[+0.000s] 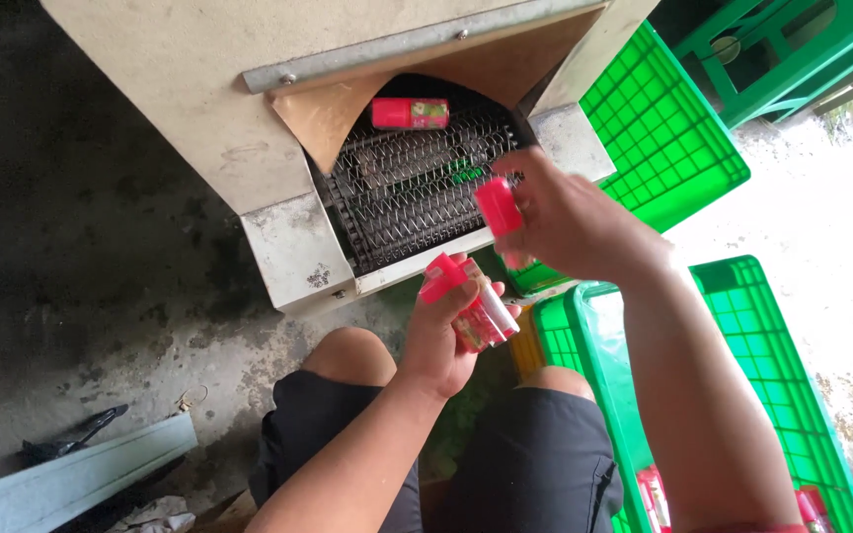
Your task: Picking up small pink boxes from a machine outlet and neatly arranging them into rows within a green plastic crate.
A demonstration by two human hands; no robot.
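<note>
Pink-capped bottles (478, 314) gripped in left hand (441, 341) (right hand (570, 222) lifts another bottle (499, 207)).

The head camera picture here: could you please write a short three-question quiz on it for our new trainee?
1. True or false: the left hand holds several small pink-capped bottles.
2. What lies on the wire mesh belt inside the machine opening?
A. a single pink bottle
B. a glove
C. a spoon
3. What colour are the plastic crates beside the machine?

Key:
1. True.
2. A.
3. Green; the right hand, holding another bottle, is in front of one.
</note>
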